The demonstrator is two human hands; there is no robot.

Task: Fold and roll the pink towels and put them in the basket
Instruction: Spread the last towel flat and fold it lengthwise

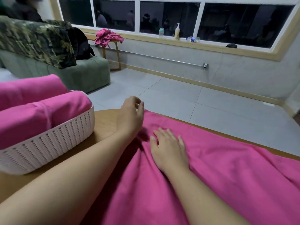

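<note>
Flat on the wooden table (103,127), pink towel (219,176) lies under right hand (168,150), fingers straight, pressing it. Left hand (131,114) at towel's far left corner, fingers loosely curled; pinching the edge or not, cannot tell. White basket (48,146) just left holds two rolled towels (40,114). Table's far edge close beyond towel, bare floor (178,98) past it. Towel cut off at bottom and right.

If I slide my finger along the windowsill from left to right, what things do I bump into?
Along the sill: a small teal-capped bottle → a tall yellow pump bottle → a clear water bottle lying on its side → a small dark object, too small to identify.
</note>
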